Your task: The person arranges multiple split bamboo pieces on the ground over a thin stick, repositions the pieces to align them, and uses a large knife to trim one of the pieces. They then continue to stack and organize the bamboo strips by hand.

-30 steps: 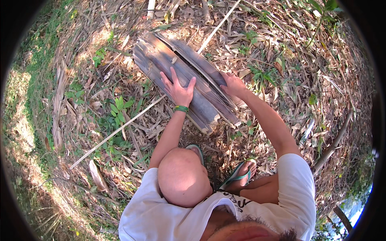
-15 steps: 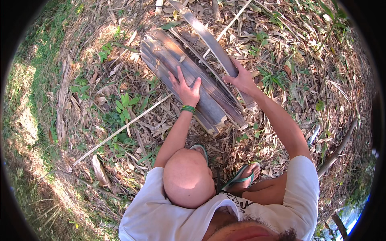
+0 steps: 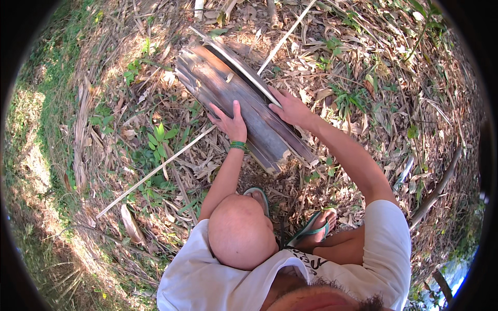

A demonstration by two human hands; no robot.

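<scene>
Bark slab (image 3: 244, 109), on leaf litter (image 3: 363, 67): left hand (image 3: 228, 122) flat, released, on near-left edge; right hand (image 3: 291, 108) grasping pale strip (image 3: 244, 67) along right edge. Open ground around.

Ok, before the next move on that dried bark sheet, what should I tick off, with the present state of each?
1. Left hand flat on the dried bark sheet, fingers spread: ok.
2. Right hand on the sheet's right edge, at the pale strip along it: ok.
3. Whether the right hand's fingers grip that strip or only rest on it: cannot tell.
4. Both sandalled feet planted behind the sheet's near end: ok.
5. Long pale stick lies partly under the sheet, at its left: not ok if the sheet must slide freely.
</scene>
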